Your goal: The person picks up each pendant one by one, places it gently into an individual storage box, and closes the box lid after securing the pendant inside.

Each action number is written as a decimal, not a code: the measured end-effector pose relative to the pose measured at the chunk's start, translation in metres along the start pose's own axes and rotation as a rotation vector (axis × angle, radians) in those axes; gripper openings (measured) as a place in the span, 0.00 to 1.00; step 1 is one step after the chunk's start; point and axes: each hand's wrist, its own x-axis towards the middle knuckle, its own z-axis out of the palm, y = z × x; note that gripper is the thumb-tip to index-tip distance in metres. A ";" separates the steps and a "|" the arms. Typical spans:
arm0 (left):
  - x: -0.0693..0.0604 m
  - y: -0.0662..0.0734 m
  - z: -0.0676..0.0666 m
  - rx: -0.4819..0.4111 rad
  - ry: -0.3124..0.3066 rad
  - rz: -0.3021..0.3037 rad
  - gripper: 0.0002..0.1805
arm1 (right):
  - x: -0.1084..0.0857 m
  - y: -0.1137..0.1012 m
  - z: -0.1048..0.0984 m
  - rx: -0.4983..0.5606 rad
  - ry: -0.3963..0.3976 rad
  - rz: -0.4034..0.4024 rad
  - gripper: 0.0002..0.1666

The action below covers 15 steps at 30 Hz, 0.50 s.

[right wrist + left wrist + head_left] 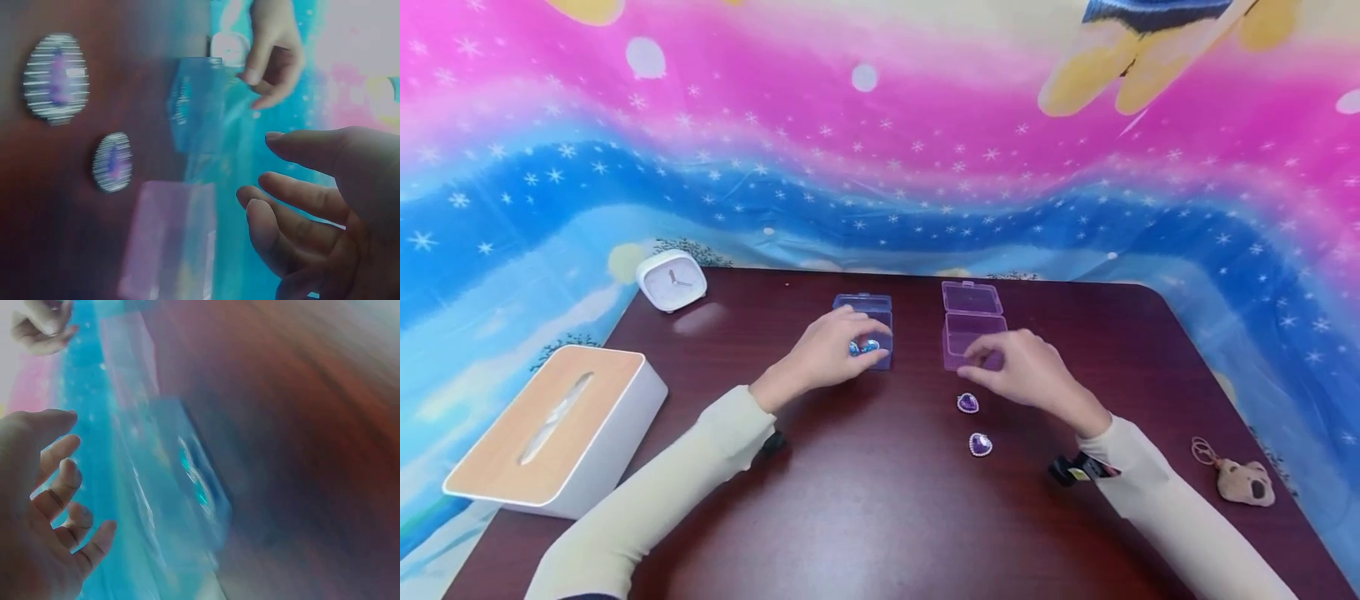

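Note:
My left hand (838, 346) hovers over a clear blue plastic box (169, 487), whose lid stands open at the back. Blue gems (869, 346) lie inside that box, partly hidden by the hand in the head view. Loosely bent and apart, the left fingers hold nothing. My right hand (1022, 367) is above the front right of a clear purple box (955, 337), also with its lid raised. Nothing is between the right thumb and fingers. In front of the purple box lie two purple heart-shaped gems with sparkling rims, one nearer (980, 444) and one farther (967, 403).
A tissue box (617, 433) with a wood-look top stands at the left of the dark table (850, 517). Behind it is a white clock (672, 281). A plush bear-head keychain (1245, 483) lies near the right edge. A printed cloth (820, 192) hangs behind the table.

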 end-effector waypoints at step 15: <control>0.064 0.048 0.046 0.059 -0.120 0.069 0.21 | -0.034 0.032 0.042 -0.009 -0.103 0.001 0.25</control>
